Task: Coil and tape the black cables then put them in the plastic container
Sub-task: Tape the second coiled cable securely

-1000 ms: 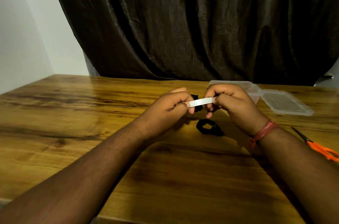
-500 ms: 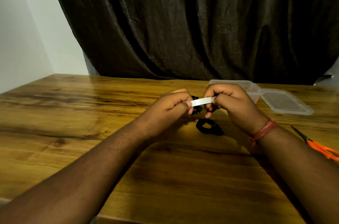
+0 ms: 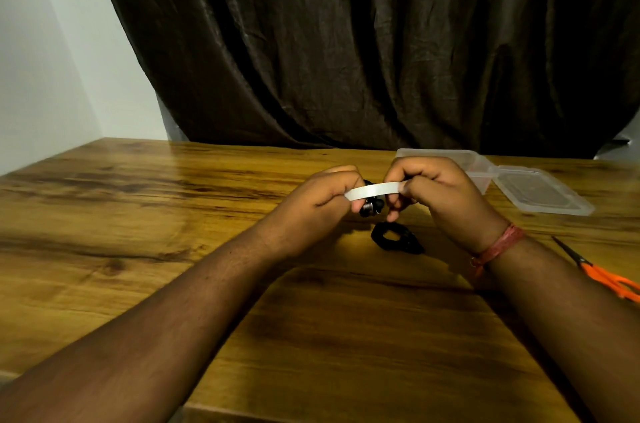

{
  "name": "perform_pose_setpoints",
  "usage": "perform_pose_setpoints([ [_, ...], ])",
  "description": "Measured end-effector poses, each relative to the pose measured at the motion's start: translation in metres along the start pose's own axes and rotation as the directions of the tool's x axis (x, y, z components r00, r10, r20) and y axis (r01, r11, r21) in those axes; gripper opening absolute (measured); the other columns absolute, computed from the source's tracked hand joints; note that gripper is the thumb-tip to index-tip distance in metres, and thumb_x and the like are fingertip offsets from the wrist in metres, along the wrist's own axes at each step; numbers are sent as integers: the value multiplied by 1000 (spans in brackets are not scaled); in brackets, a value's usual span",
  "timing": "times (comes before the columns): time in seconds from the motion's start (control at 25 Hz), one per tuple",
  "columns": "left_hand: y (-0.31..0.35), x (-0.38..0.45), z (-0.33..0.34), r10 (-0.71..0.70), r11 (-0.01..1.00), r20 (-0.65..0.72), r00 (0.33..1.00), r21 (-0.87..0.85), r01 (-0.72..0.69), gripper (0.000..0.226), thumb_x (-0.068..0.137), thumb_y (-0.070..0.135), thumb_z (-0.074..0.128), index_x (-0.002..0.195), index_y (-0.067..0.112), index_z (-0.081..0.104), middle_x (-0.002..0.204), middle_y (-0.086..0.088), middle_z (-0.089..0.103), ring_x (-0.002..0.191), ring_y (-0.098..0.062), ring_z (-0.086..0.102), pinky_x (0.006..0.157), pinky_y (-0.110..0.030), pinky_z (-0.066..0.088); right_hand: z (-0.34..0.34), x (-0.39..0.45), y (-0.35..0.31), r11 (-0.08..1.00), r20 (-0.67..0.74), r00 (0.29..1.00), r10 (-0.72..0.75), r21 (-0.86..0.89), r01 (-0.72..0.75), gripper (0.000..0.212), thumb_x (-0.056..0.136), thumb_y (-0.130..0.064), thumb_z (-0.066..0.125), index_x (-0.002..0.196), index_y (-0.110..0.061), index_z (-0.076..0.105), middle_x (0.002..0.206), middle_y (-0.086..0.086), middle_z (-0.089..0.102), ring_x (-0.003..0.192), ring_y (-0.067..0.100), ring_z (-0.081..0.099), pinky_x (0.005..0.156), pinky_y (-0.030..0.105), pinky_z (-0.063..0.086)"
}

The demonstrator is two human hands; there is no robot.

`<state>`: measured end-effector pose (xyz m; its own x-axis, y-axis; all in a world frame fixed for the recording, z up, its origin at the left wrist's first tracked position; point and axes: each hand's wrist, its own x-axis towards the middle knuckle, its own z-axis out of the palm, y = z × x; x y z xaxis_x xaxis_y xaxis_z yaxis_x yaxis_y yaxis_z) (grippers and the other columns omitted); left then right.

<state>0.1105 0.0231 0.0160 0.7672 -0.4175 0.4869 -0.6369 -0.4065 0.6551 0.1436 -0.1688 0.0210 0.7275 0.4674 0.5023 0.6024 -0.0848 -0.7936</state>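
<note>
A white tape strip [image 3: 373, 189] is stretched crosswise between the pinching left hand [image 3: 322, 201] and right hand [image 3: 440, 194], just above 1 small cable bundle [image 3: 371, 207], a 2nd coiled cable [image 3: 396, 237] left below the right hand.

You've got a wooden table [image 3: 145, 215] stretching wide in front of you, warm golden-brown grain with dark streaks and a glossy sheen catching the light on the left. Over at your right edge, orange-handled scissors [image 3: 604, 275] lie flat on the wood, dark blades pointing away from you toward the far side, handles partly cut off by the frame. Behind the table, a heavy dark brown curtain [image 3: 363, 42] hangs in deep folds across nearly the whole backdrop. To its left, a plain pale wall [image 3: 52, 59] meets the table's far corner.
</note>
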Motion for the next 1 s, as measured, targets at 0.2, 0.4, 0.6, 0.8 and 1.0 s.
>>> perform_pose_setpoints([
  [0.2,1,-2,0,-14,993,5,1000,-114,15,16,84,17,45,70,15,53,79,0,47,76,-7,47,68,-24,37,-1,-1,0,1000,3,1000,4,-13,-4,19,74,-6,43,69,1,61,65,5,60,59,25,62,58,28,52],
  [0.4,-2,1,0,24,1000,-13,1000,-13,-24,20,84,11,41,69,18,50,78,0,48,76,-12,47,70,-31,36,-1,-1,0,1000,-4,1000,13,-23,-13,22,74,-7,44,72,8,59,66,7,60,59,25,62,59,29,52],
  [0.6,-3,2,-1,39,999,-20,999,32,-39,21,82,9,41,68,23,49,77,0,48,76,-13,46,69,-35,36,0,-1,-1,1000,-8,1000,4,-14,-4,21,74,-6,44,71,6,60,66,7,60,58,23,61,57,25,52],
  [0.8,-1,1,1,-6,995,-25,1000,-101,3,15,76,10,45,68,20,52,77,-1,47,73,-9,46,65,-28,34,-3,0,0,1000,-5,1000,-8,-4,8,20,76,-6,44,68,-4,62,64,2,61,58,21,63,57,25,52],
  [1.0,-3,1,0,-16,998,-21,1000,-59,15,22,87,14,40,68,18,52,78,-2,48,79,-14,48,73,-33,36,-2,-1,2,1000,7,1000,-6,-8,6,19,76,-6,44,69,-5,62,64,1,61,58,21,62,57,26,53],
])
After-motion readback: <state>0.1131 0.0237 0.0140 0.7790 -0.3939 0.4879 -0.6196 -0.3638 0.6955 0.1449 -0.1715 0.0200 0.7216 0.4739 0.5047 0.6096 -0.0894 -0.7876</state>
